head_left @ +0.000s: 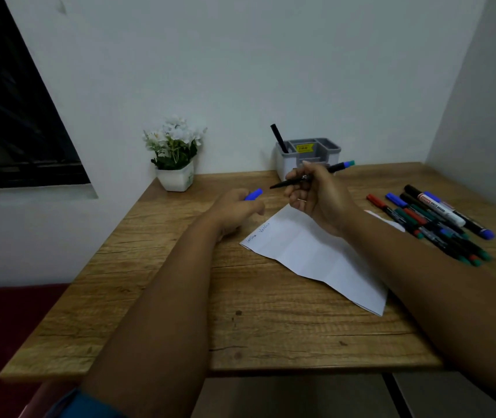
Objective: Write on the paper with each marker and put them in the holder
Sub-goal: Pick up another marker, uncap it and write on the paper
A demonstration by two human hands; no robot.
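My right hand [316, 197] holds an uncapped black marker [335, 168] with a blue-green end, its tip pointing left above the table. My left hand [237, 208] grips that marker's blue cap [254, 194], a short way left of the tip. Below both hands lies a creased white paper [310, 251] with two handwritten words near its left corner. The grey-and-white holder [316, 152] stands at the back against the wall, with one black marker [278, 137] leaning in its left compartment. Several more markers [440, 218] lie in a loose pile at the right.
A white pot of white flowers [176, 155] stands at the table's back left corner. The wooden table [156, 297] meets walls at the back and right. A dark window is at the far left. My forearms cross the front of the table.
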